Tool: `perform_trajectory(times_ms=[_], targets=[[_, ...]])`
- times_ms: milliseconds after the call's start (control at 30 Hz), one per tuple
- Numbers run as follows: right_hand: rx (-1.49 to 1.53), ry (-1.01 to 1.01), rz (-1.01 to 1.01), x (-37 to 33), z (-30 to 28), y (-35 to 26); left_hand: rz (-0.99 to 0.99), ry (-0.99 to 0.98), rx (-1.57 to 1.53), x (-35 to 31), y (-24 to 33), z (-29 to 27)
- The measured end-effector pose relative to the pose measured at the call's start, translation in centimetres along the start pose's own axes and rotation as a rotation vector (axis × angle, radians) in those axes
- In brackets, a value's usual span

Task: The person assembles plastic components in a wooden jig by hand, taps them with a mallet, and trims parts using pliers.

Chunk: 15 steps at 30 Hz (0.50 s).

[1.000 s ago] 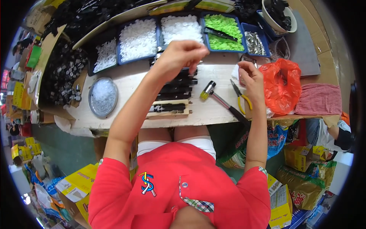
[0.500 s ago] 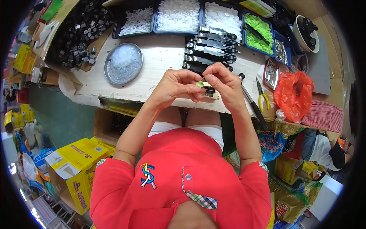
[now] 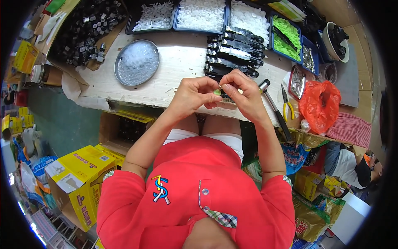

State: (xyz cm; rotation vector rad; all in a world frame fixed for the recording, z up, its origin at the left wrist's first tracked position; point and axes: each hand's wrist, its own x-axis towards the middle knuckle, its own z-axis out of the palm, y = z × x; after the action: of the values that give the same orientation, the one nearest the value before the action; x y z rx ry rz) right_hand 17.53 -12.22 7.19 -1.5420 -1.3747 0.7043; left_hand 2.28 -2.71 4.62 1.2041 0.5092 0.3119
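Over the near edge of the bench my two hands meet, fingertips almost touching. My left hand (image 3: pixel 191 96) pinches a small light-green plastic piece (image 3: pixel 217 92) between thumb and fingers. Beside it, the thumb and forefinger of my right hand (image 3: pixel 245 94) are pressed together at the green piece; what they grip is too small to make out. Just beyond my hands lies a row of long black parts with shiny metal faces (image 3: pixel 236 52). Something pale and black under my fingers is mostly covered.
A round metal dish (image 3: pixel 137 68) holds clear, whitish bits. Trays of white pieces (image 3: pixel 200 15) and green pieces (image 3: pixel 286 39) line the back. At right lie a hammer (image 3: pixel 274 110), yellow-handled pliers (image 3: pixel 287 106) and a red plastic bag (image 3: pixel 319 106). Black parts fill a carton (image 3: pixel 85 31) at left.
The view has shifted slightly, moving the bench items a little to the right. My fingertips remain together at the green piece, with my right fingers now closer over it.
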Motion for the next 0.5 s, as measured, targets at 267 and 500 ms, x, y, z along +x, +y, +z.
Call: perform_trajectory(times_ms=[267,500], targets=[[0.045,-0.044,0.022,-0.2,0.3,1.0,0.043,-0.001,-0.051,-0.2,0.0,0.2],[0.494,0.086,0.180,-1.6,1.8,1.8,-0.070,-0.040,-0.477,-0.2,-1.7,0.0]])
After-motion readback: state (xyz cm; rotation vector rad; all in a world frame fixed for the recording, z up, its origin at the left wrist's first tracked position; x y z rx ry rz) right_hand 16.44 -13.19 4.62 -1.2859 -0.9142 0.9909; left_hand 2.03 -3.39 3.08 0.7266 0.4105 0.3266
